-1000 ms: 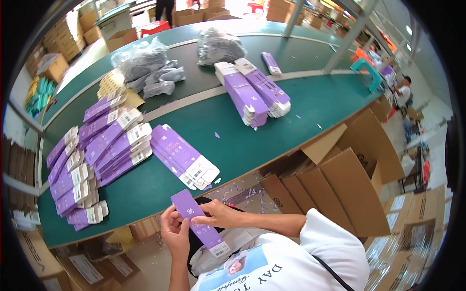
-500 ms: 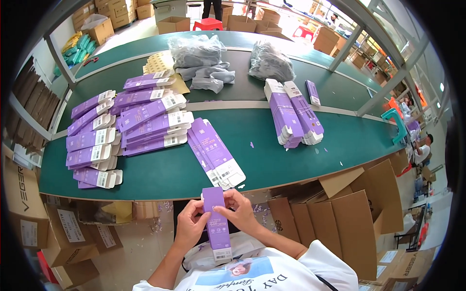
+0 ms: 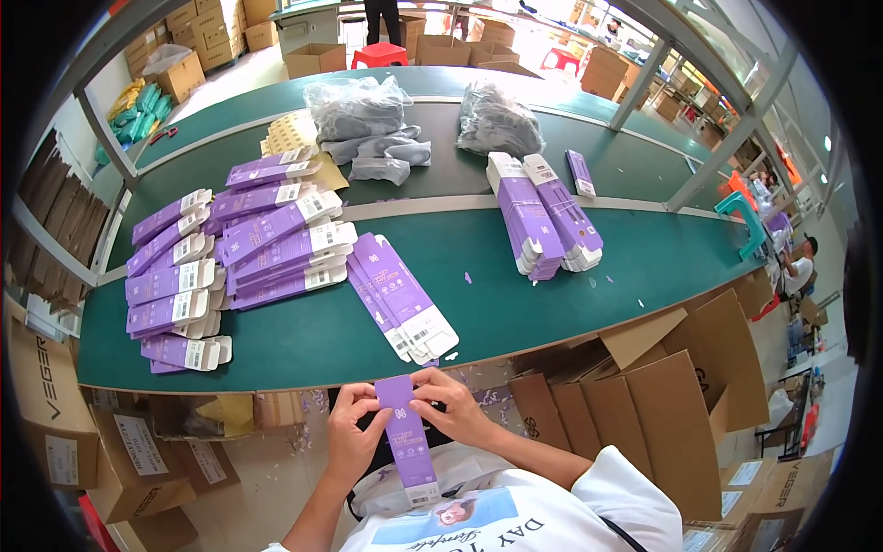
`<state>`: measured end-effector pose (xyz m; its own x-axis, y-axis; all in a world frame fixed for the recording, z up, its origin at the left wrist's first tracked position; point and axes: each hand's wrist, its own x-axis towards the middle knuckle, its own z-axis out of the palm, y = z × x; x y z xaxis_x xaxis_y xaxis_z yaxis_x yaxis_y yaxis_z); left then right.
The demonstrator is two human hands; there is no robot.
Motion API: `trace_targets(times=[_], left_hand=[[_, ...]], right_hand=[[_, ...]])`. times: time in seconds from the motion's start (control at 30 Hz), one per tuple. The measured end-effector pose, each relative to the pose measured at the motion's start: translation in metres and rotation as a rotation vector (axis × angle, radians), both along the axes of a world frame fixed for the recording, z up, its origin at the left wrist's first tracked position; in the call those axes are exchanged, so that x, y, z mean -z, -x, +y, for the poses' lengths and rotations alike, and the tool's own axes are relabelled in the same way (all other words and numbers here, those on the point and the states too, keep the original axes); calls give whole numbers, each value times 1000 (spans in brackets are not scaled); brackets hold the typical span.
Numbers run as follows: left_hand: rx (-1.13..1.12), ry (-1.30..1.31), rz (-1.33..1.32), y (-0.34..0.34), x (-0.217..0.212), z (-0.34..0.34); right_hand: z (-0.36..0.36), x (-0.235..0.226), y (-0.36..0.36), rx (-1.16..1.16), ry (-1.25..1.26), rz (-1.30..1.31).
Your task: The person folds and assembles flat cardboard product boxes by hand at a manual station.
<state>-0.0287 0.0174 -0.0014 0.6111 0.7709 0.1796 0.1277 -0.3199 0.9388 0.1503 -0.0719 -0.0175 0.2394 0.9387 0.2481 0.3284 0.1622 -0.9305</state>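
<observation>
A flat, narrow purple carton (image 3: 407, 446) with a white lower end is held upright in front of my chest, just past the table's near edge. My left hand (image 3: 354, 425) pinches its left side near the top, thumb on the front. Gripping the right side near the top is my right hand (image 3: 449, 405), its thumb also on the printed face. The fingers behind the carton are partly hidden. Beyond my hands, a small fanned stack of flat purple cartons (image 3: 395, 290) lies at the table's near edge.
Several piled purple cartons (image 3: 280, 248) cover the left of the green table (image 3: 552, 317). Banded carton bundles (image 3: 529, 221) lie right of centre. Bags of grey items (image 3: 499, 120) sit on the raised shelf behind. Open cardboard boxes (image 3: 644, 423) stand below on the right.
Both thumbs have shifted up the carton, uncovering its white emblem. The carton and my hands sit slightly lower in view. The view itself has shifted a little.
</observation>
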Motion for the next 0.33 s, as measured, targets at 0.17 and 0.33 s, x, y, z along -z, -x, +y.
trace_targets(times=[0.17,0.33], left_hand=[[40,110,-18,-10,0,4],[87,259,-87,-11,-7,4]], right_hand=[[-6,-9,-9,70,9,39],[-11,-7,-13,26,169,294]])
